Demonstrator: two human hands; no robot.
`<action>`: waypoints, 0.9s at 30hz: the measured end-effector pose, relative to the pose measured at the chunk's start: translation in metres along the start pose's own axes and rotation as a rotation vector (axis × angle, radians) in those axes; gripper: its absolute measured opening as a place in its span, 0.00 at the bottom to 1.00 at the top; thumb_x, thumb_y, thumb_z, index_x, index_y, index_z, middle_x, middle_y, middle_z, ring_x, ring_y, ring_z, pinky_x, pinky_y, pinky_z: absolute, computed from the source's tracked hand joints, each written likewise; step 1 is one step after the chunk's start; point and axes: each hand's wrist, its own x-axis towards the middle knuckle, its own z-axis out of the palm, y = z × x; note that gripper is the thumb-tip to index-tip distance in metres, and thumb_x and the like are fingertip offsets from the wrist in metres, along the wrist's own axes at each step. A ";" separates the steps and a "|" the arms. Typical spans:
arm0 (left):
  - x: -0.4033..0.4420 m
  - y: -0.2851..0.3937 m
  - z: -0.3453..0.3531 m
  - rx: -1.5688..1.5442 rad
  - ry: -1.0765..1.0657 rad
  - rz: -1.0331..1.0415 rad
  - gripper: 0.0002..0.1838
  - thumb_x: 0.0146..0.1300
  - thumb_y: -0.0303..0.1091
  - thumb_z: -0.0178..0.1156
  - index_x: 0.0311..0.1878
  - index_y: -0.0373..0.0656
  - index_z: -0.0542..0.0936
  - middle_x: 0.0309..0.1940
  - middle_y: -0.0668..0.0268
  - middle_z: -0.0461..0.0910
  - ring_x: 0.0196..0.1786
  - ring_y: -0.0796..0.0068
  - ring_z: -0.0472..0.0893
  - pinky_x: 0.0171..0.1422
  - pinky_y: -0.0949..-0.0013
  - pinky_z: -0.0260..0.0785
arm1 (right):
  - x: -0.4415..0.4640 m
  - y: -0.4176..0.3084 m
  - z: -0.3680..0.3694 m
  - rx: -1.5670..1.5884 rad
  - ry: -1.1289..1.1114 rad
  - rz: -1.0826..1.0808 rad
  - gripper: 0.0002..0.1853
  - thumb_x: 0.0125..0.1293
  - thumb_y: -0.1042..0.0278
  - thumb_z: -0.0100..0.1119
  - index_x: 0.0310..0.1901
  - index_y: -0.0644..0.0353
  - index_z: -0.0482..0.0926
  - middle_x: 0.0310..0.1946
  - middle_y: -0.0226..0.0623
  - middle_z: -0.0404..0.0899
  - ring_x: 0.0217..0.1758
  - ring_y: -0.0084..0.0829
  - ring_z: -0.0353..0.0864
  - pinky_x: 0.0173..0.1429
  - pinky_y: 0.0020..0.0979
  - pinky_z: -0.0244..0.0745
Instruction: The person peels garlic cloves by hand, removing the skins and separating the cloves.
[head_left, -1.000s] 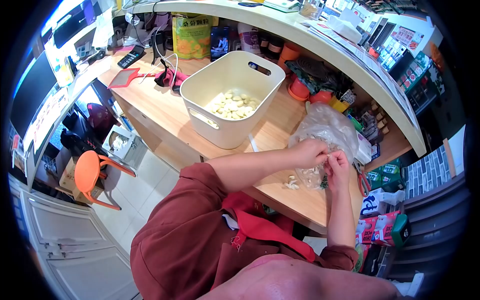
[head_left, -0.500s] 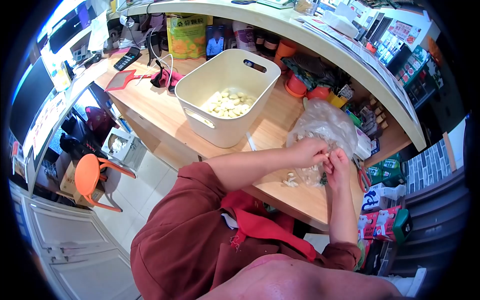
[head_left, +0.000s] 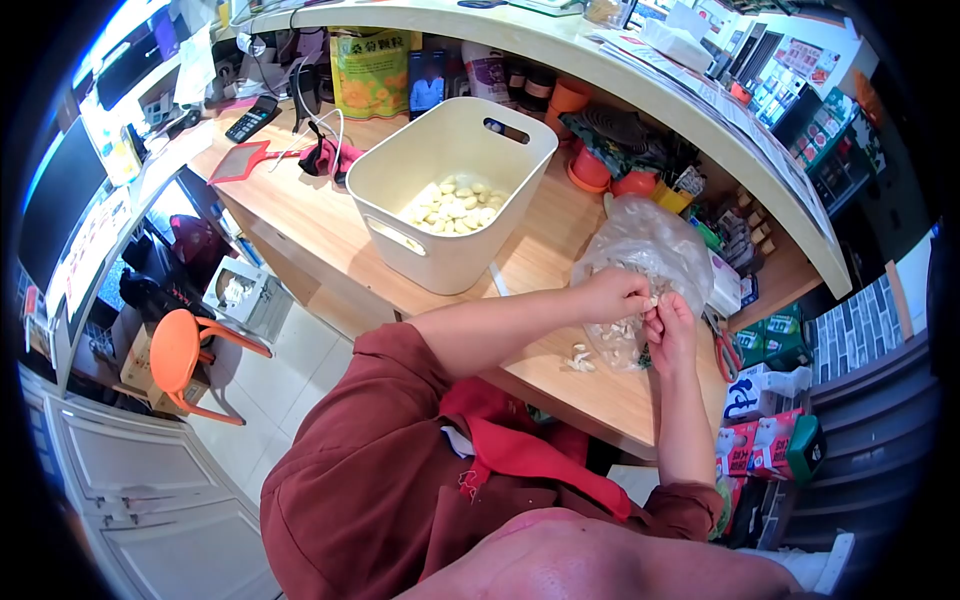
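Both my hands meet over the right part of the desk, fingertips pinched around a small pale garlic clove (head_left: 653,300). My left hand (head_left: 612,296) comes in from the left, closed on the clove, and my right hand (head_left: 673,328) grips it from the right. Behind and beneath them a clear plastic bag (head_left: 655,235) holds pale cloves or skins; the hands partly hide it. A few whitish pieces (head_left: 580,357) lie on the desk below my left hand. To the left stands a cream bin (head_left: 440,258) with a layer of peeled garlic cloves (head_left: 458,207) inside.
A knife (head_left: 499,280) lies by the bin, partly behind my left forearm. Red-handled scissors (head_left: 727,355) are at the desk's right edge. A calculator (head_left: 253,118) and a red fly swatter (head_left: 240,160) lie further left. A raised counter (head_left: 700,100) curves around the back. An orange stool (head_left: 175,350) stands on the floor.
My hands stay together over the bag, with the fingers shifted slightly around the clove. My left hand has moved a little up and left. The bin and bag look unchanged.
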 end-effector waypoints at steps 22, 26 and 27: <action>-0.001 0.005 0.000 0.021 -0.035 -0.073 0.09 0.56 0.34 0.62 0.34 0.40 0.76 0.22 0.66 0.76 0.24 0.82 0.75 0.26 0.76 0.67 | 0.007 0.011 -0.002 -0.542 0.145 -0.232 0.06 0.66 0.69 0.49 0.32 0.58 0.69 0.19 0.21 0.65 0.18 0.12 0.59 0.21 0.16 0.53; 0.000 0.001 0.004 -0.036 0.064 0.013 0.10 0.54 0.30 0.62 0.38 0.40 0.74 0.26 0.66 0.75 0.26 0.82 0.75 0.27 0.77 0.68 | 0.007 0.011 -0.002 -0.546 0.138 -0.249 0.06 0.66 0.69 0.49 0.31 0.58 0.69 0.19 0.21 0.65 0.19 0.12 0.59 0.21 0.15 0.53; 0.000 0.002 0.003 -0.064 0.070 0.014 0.11 0.53 0.28 0.62 0.39 0.41 0.74 0.27 0.64 0.76 0.27 0.77 0.76 0.30 0.74 0.68 | 0.007 0.010 0.000 -0.555 0.144 -0.245 0.06 0.66 0.69 0.48 0.32 0.58 0.69 0.19 0.21 0.65 0.19 0.12 0.60 0.21 0.15 0.53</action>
